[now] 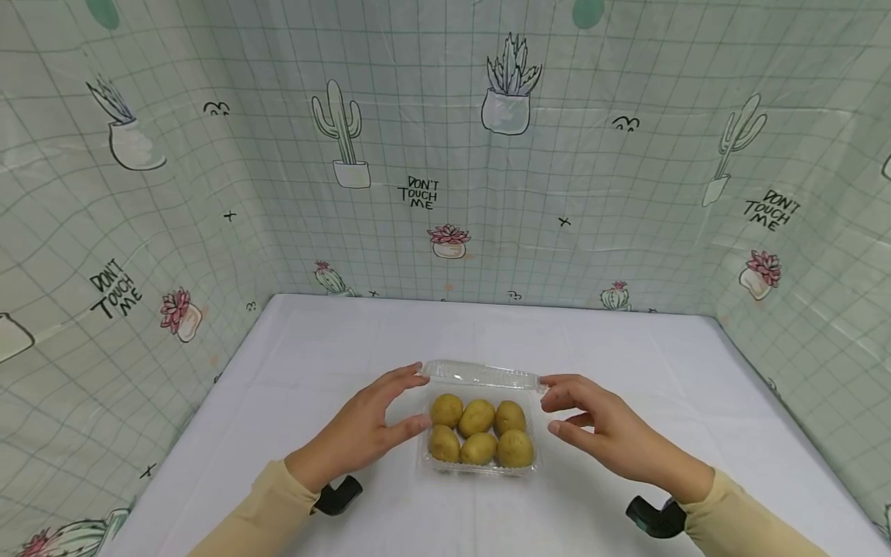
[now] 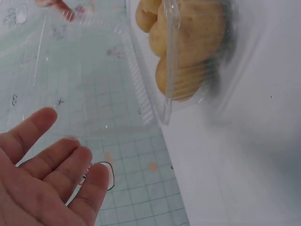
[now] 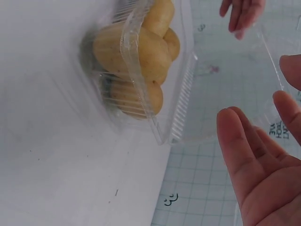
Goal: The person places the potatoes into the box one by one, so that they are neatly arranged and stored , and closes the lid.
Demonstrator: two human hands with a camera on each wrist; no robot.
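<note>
A clear plastic clamshell box (image 1: 480,469) stands on the table with several yellow potatoes (image 1: 477,418) in two rows inside. Its transparent lid (image 1: 480,374) is raised at the far side, hinged to the box. My left hand (image 1: 372,422) is at the lid's left corner, fingers extended and thumb apart, beside the box. On the other side, my right hand (image 1: 612,429) has its fingertips by the lid's right corner, fingers slightly bent and thumb apart. Both wrist views show the palms facing the lid (image 2: 84,80); whether the fingertips press on it is hard to tell.
A white cloth covers the table (image 1: 334,333). Grid-patterned curtains (image 1: 445,155) with cactus drawings hang behind it and along both sides. Black wrist-worn devices (image 1: 338,496) sit under both forearms.
</note>
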